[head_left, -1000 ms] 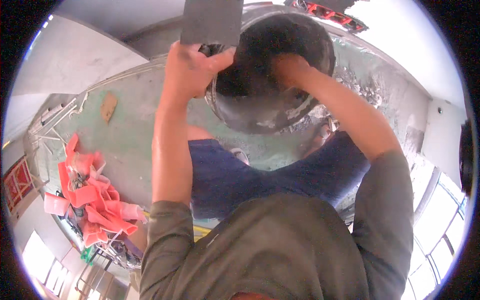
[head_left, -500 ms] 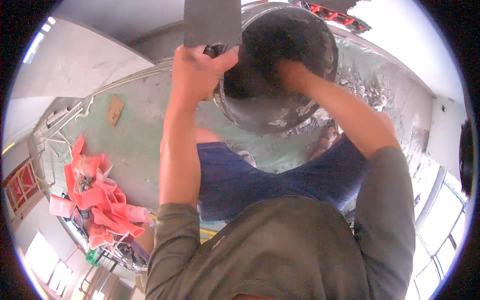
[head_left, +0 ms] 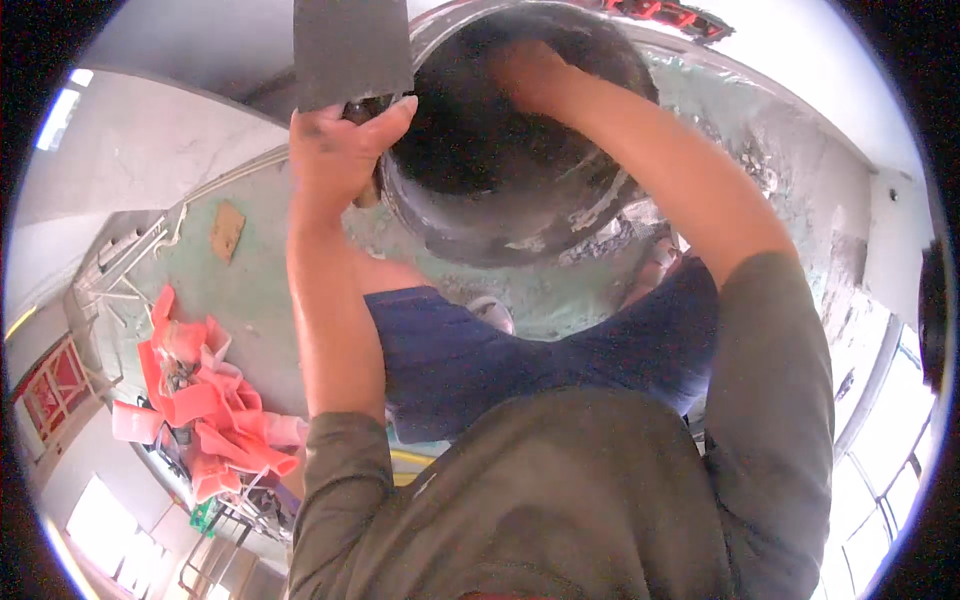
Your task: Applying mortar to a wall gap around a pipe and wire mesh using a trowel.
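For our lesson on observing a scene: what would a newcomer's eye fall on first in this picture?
First, the big dark round pot at top centre, with the right hand reaching inside it. Next, the left hand gripping the pot's rim just under a flat grey rectangular board. Last, the heap of bright pink strips on the green floor at lower left.

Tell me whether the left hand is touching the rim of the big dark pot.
Touching. The head view shows the left hand gripping the dark pot at its rim, thumb hooked over the edge.
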Demonstrator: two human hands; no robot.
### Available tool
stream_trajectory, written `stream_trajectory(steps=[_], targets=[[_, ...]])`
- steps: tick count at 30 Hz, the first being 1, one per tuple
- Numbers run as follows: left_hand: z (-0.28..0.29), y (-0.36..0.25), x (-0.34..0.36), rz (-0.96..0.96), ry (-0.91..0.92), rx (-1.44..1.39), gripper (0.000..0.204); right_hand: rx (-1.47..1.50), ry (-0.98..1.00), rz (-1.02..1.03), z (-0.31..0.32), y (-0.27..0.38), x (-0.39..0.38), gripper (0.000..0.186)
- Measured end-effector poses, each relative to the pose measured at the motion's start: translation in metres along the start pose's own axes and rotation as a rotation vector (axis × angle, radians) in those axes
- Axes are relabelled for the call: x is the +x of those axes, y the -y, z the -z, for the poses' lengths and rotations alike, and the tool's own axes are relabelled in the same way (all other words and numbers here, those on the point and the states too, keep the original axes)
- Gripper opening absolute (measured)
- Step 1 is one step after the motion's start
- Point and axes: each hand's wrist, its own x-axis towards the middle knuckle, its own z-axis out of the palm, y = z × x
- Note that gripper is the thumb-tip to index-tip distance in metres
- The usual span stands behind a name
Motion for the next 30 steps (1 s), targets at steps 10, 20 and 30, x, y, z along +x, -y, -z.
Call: stream_trajectory(steps=[10,20,30], targets=[[0.0,0.011,0.003,-0.232,0.06,-0.053,0.022,0.428,0.05,0.007,0.001,0.084,0.02,0.027],[0.007,0.021,0.011,-0.409,0.052,0.177,0.025,0.138,0.269,-0.079,0.021,0.033,-0.002,0.03],[0.006,0.018,0.007,-0.174,0.083,0.159,0.028,0.233,0.43,-0.329,-0.023,0.019,-0.039,0.025]])
